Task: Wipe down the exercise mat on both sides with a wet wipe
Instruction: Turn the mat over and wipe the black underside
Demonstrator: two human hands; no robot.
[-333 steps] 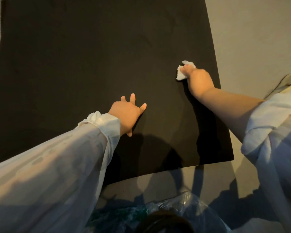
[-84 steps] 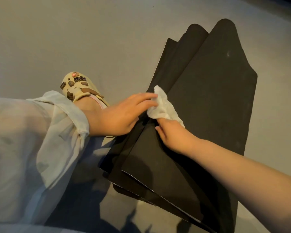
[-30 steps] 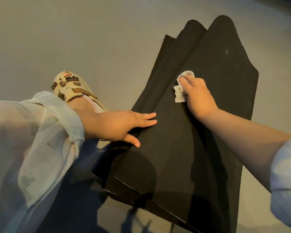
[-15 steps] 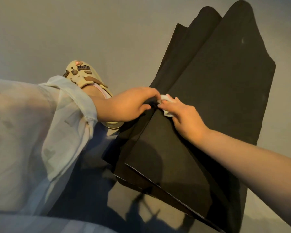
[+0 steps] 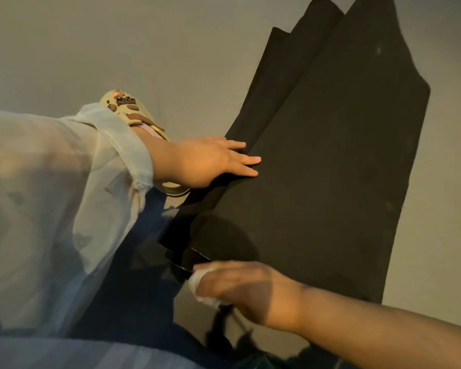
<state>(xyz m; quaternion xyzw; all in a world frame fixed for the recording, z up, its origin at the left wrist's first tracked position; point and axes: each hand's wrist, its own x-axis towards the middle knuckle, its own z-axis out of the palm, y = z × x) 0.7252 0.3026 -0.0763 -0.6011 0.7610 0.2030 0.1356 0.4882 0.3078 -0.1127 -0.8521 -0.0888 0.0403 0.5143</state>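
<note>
Right hand [image 5: 250, 291], apparently gripping wipe [image 5: 197, 282], slid to mat's [image 5: 330, 182] near edge; left [image 5: 208, 163] flat.

Folded mat [image 5: 330, 169] lying on the floor [image 5: 117, 43] in stacked layers, left hand [image 5: 208, 162] flat on its left edge, shoe [image 5: 133, 115] on the floor just left of it, right hand [image 5: 250, 291] at its near corner, wipe [image 5: 197, 282] under the fingers.
</note>
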